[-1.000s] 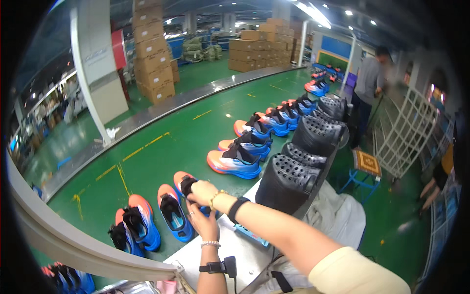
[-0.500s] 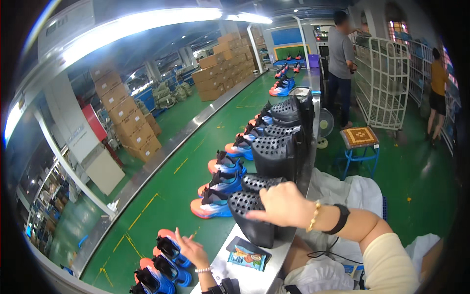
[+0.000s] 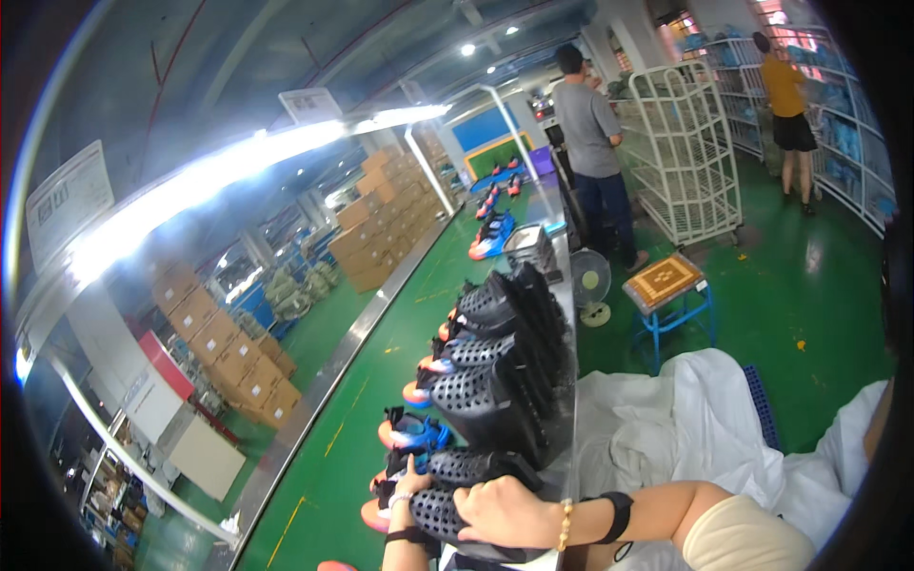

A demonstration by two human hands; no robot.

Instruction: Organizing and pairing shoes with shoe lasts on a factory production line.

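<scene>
The nearest black, hard, foot-shaped block full of round holes (image 3: pixel 434 515) is low in the middle of the view, between the person's two arms. It lies just left of the right hand (image 3: pixel 512 514), and that hand's fingertips seem to touch its top. The long way of the block runs sideways, from its round toe on the left to the part under the right hand. The right hand is nearer to it than the left hand (image 3: pixel 412 482), which is by the toe side, close to an orange, white and blue sports shoe with a black collar (image 3: pixel 377 515).

The right fingers are bent, but the hand covers its own grip, so one cannot tell if they pinch the block or just rest on it. One left finger points up and away; the others are hard to see, so what they hold cannot be told. The left arm hides part of the shoe. The block's back end is covered, and its bottom is hard to make out.
</scene>
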